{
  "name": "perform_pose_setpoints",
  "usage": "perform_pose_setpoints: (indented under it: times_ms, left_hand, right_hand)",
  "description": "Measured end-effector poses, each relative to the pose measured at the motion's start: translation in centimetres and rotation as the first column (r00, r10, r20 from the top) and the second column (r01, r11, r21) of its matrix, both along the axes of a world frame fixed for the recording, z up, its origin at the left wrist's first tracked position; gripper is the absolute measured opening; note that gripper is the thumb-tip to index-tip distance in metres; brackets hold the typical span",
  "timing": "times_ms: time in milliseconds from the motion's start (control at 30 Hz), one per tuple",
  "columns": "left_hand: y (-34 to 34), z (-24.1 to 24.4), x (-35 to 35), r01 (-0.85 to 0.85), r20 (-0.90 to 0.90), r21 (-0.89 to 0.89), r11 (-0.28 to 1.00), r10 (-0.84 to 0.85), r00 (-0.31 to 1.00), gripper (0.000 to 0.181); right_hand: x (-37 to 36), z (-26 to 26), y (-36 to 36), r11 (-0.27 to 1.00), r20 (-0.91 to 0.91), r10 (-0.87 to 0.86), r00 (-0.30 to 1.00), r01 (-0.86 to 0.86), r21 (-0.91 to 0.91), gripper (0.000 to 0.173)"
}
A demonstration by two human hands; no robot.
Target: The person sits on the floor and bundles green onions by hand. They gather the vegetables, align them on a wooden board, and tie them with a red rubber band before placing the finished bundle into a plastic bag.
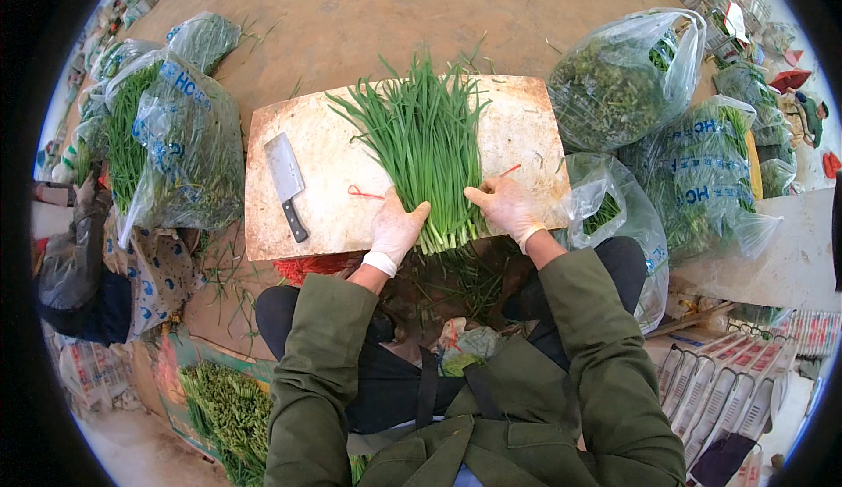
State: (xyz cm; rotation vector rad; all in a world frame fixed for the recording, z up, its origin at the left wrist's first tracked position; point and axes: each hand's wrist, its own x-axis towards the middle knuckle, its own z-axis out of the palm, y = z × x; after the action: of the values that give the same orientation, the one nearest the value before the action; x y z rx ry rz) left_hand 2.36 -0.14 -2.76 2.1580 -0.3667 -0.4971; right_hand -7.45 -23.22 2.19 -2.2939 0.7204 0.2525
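Note:
A bunch of long green chives (427, 145) lies across a worn, stained board (520, 112), its pale cut ends towards me. My left hand (395, 224), in a thin pale glove, grips the bunch's left side near those ends, its thumb over the stalks. My right hand (508, 205), gloved alike, presses the right side with thumb and fingertips. One red tie end (362, 192) shows by my left hand and another red end (511, 169) by my right; whether they join beneath the chives is hidden. To the left lies a cleaver (286, 178) with a black handle.
Plastic bags of greens stand left (191, 138) and right (605, 86); an open clear bag (612, 204) touches the board's right side. Red ties (316, 267) hang under its front edge. Cut greens (227, 395) lie lower left. Another person's arm (82, 237) is at far left.

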Motion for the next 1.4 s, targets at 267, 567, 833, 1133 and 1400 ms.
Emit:
perform_pose_setpoints:
  times_ms: [267, 567, 833, 1133, 1400]
  left_hand:
    - [-0.9, 0.4, 0.3, -0.023, 0.112, 0.061, 0.998, 0.016, 0.994, 0.083]
    - [-0.9, 0.9, 0.1, -0.02, 0.061, 0.047, 0.999, 0.017, 0.998, 0.096]
    - [-1.1, 1.1, 0.0, -0.004, 0.05, 0.162, 0.987, -0.004, 0.999, 0.103]
    - [-0.1, 0.0, 0.2, -0.027, 0.054, 0.049, 0.998, 0.025, 0.998, 0.091]
    - [-0.1, -0.9, 0.7, -0.031, 0.056, 0.044, 0.999, 0.028, 0.998, 0.087]
  right_hand:
    - [1.4, -2.1, -0.4, 0.97, 0.224, -0.177, 0.958, 0.208, -0.123, 0.051]
    - [3.6, -1.0, 1.1, 0.959, -0.117, -0.012, 0.993, -0.022, -0.284, 0.054]
    - [4.0, -2.2, -0.7, 0.975, -0.165, -0.101, 0.981, 0.065, -0.211, 0.049]
    - [3.8, -1.0, -1.8, 0.976, 0.089, -0.186, 0.978, 0.195, -0.098, 0.036]
    - [3.8, 1.8, -3.0, 0.971, 0.15, -0.23, 0.962, 0.237, -0.029, 0.036]
